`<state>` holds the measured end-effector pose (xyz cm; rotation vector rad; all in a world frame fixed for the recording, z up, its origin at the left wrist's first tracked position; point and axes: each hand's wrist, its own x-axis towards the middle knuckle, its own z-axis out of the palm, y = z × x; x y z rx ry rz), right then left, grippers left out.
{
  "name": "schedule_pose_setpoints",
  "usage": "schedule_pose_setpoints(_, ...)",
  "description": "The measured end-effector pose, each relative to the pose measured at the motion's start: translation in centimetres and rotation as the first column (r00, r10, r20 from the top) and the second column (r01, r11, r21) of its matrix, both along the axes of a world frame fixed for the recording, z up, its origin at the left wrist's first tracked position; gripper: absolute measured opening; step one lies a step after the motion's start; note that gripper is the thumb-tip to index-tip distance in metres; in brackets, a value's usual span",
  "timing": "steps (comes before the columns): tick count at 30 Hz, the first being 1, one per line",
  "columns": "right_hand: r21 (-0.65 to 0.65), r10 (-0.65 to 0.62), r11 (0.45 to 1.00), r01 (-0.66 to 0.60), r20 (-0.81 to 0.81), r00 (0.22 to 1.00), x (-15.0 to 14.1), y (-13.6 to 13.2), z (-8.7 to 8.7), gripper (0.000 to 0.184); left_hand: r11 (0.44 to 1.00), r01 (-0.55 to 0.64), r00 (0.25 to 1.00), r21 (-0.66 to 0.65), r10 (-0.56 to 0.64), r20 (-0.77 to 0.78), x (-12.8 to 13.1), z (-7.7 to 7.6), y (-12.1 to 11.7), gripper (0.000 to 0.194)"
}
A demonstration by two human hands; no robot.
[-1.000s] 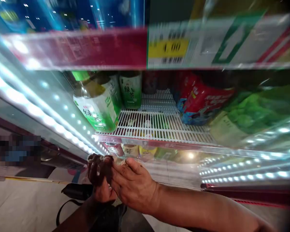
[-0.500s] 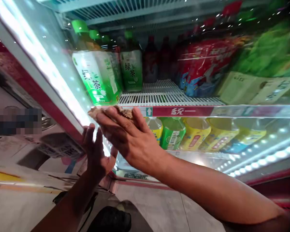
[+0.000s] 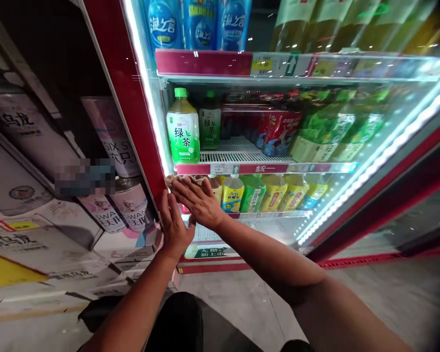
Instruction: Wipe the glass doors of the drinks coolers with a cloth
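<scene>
A crumpled brown cloth [image 3: 201,181] lies under the fingers of my right hand [image 3: 201,203], which presses it against the glass door [image 3: 242,237] of a lit drinks fridge. Most of the cloth is hidden behind my fingers. Lower and to the left, my left hand [image 3: 176,230] holds nothing; its fingers are stretched upward and touch the door near its red frame [image 3: 130,132]. Behind the glass, just above my hands, stands a green tea bottle [image 3: 183,129]. The fridge's shelf strip [image 3: 264,168] runs just above my right hand.
Yellow and green bottles [image 3: 254,194] stand on a lower shelf, with blue bottles [image 3: 200,24] on the top one. Stacked cartons [image 3: 18,230] flank the fridge on the left. Below is a grey tiled floor [image 3: 238,298], where my dark-clad knee [image 3: 183,318] shows.
My view has drawn back and shows more of the fridge. My right hand, with the cloth, has moved slightly down the glass relative to the shelf strip. My left hand stays beside it.
</scene>
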<state>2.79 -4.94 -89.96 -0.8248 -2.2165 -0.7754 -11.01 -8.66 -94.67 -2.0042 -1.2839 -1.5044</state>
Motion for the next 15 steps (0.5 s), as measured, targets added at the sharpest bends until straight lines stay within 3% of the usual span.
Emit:
schedule_pose_setpoints(4, 0.003, -0.083, 0.997, 0.083, -0.024, 0.996, -2.0, -0.2, 0.9, 0.056, 0.999, 0.046, 0.998, -0.017, -0.045, 0.036, -1.0, 0.2, 0.0, 0.101)
schedule_pose_setpoints(8, 0.023, -0.108, 0.994, 0.108, 0.006, 0.994, -2.3, -0.4, -1.3, 0.053, 0.992, 0.034, 0.999, -0.124, -0.031, 0.027, -1.2, -1.9, -0.3, 0.107)
schedule_pose_setpoints(10, 0.007, -0.102, 0.995, 0.102, 0.033, 0.994, -1.9, -0.4, -1.8, 0.055, 0.992, 0.029, 1.0, -0.124, -0.027, 0.015, -1.1, -2.2, -0.3, 0.106)
schedule_pose_setpoints(15, 0.009, -0.104, 0.995, 0.104, -0.015, 0.994, -0.8, -0.3, -0.9, 0.063, 0.998, 0.058, 0.998, -0.04, -0.058, 0.0, -0.7, -0.3, 0.3, 0.101)
